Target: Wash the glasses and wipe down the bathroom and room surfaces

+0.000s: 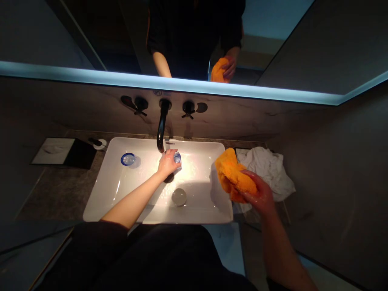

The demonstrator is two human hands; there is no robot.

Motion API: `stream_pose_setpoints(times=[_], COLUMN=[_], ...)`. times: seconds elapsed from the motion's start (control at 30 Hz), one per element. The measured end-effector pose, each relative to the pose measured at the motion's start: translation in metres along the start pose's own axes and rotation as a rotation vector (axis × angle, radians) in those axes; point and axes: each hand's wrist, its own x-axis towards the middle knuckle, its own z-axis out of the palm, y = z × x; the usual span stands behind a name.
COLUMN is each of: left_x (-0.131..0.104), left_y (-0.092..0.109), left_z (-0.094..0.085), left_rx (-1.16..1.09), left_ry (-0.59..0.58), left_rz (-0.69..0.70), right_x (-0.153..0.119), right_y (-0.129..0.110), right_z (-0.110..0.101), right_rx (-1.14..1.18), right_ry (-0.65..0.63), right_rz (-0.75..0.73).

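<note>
Pinches a clear cup (177, 157) near the faucet (162, 125) with left fingers (171, 152); clasps an orange cloth (229, 169) in right fingers (250, 197).

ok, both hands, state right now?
Left hand: closed around a small bluish round object, over the sink.
Right hand: closed, holding the orange cloth.

Dim surroundings, warm glare in sink (200, 163), bluish light strip (151, 83).

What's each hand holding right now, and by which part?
Left hand: small, round, translucent bluish container, held around its side. Right hand: fluffy orange cloth, held by its right end.
</note>
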Motion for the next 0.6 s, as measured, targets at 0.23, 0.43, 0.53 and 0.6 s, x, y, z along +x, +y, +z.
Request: stream_pose_setpoints(times=[0.23,0.43,0.53,0.6], left_x=[0.014,0.009,0.008,0.009], left_y=[-0.034,-0.056,-0.067,-0.076], left_z=[-0.014,-0.016,-0.014,-0.012], left_rx=[0.195,0.108,0.023,-0.054], left_ry=[-0.069,-0.118,-0.138,-0.141], left_rz=[0.001,0.188,0.262,0.283], right_x=[0.057,0.084,0.101,0.11], right_y=[-0.004,-0.018,-0.04,-0.053], right_z=[0.05,0.138,0.195,0.23], right_rx=[-0.331,-0.287,-0.19,-0.253], right_ry=[-0.346,-0.59,-0.549,-0.584], right_rz=[-0.203,-0.076,-0.089,-0.102])
